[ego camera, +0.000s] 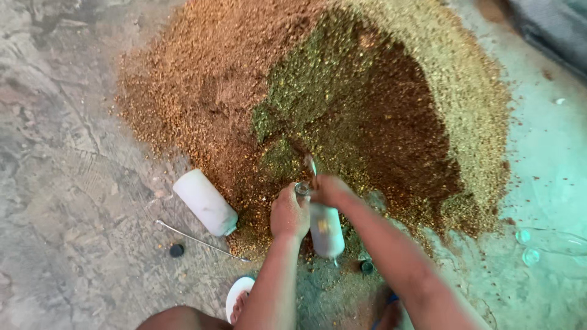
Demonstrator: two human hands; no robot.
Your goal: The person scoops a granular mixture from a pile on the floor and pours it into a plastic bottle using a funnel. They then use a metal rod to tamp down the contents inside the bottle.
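Grainy feed heap (318, 104); smooth, seemingly plastic bottle (205, 202); rough floor (61, 183).

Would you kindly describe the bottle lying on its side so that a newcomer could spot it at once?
Start at the big heap of brown and greenish grain on the concrete floor. At its near left edge lies a white plastic bottle, tipped flat, beside a thin metal rod and a small dark cap. Unlike the white bottle under the hands, nobody touches it.
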